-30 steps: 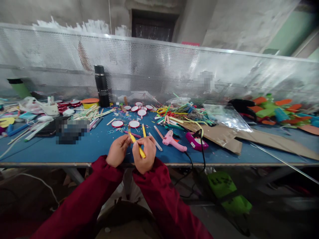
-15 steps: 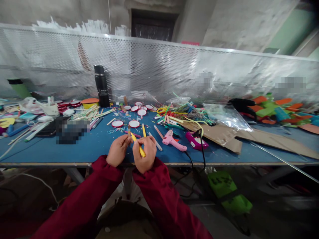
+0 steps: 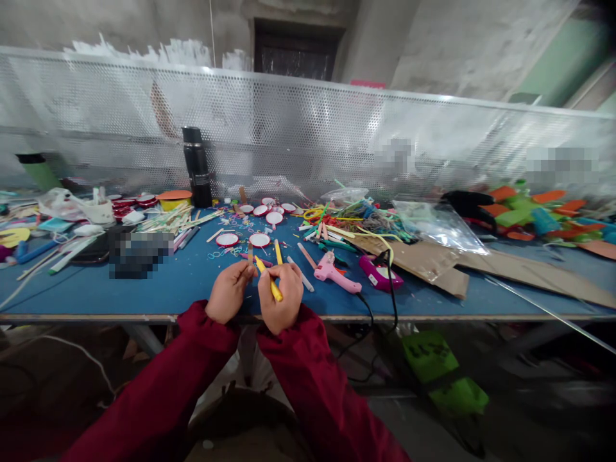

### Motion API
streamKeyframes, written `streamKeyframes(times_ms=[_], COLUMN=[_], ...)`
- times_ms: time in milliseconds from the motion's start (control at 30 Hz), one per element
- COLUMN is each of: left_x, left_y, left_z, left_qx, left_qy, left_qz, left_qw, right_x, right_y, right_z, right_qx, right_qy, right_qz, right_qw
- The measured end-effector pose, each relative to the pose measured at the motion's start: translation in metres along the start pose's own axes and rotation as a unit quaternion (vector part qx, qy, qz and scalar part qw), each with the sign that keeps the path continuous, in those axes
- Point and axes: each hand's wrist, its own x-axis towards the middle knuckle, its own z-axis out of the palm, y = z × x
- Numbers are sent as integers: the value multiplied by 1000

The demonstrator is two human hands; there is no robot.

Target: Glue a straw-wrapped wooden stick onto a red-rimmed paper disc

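Note:
My left hand (image 3: pixel 225 292) pinches a narrow brown craft stick (image 3: pixel 250 251), which points up and away over the table's front part. In my right hand (image 3: pixel 283 296) is a yellow marker (image 3: pixel 275 290), its tip end close beside the stick; whether the two touch I cannot tell. Another slim yellow pen (image 3: pixel 278 249) lies just beyond my right knuckles. Red-rimmed white discs (image 3: pixel 260 239) lie ahead of my hands among small coloured loops. Right of my right hand are a pale marker (image 3: pixel 306 281) and a pink glue gun (image 3: pixel 333 274).
A black bottle (image 3: pixel 197 170) stands at the back by a perforated metal screen (image 3: pixel 298 141). Loose sticks (image 3: pixel 166 219) and a dark phone (image 3: pixel 91 250) lie left. Tangled coloured cords (image 3: pixel 370 219), cardboard (image 3: pixel 423 260) and a purple device (image 3: pixel 380 273) with a black cable lie right.
The yellow marker has shifted very slightly to the right, its tip a little farther from the stick. My left hand keeps nearly the same place.

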Motion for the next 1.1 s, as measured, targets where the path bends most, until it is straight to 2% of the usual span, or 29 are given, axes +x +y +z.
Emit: streamKeyframes(times_ms=[333, 633, 967, 1100], left_x=[0, 0, 0, 0], left_y=[-1, -2, 1, 1], left_z=[1, 1, 1, 0], left_qx=[-23, 12, -18, -1], left_qy=[-16, 3, -15, -8], left_qz=[10, 7, 8, 4], left_qw=[1000, 1000, 1000, 1000], right_x=[0, -1, 1, -1], right_y=[-2, 1, -2, 0], right_z=[-1, 1, 0, 1], right_qx=[24, 9, 38, 15], right_qy=[-5, 15, 0, 6], right_qz=[-29, 1, -34, -12], right_qw=[999, 1000, 999, 1000])
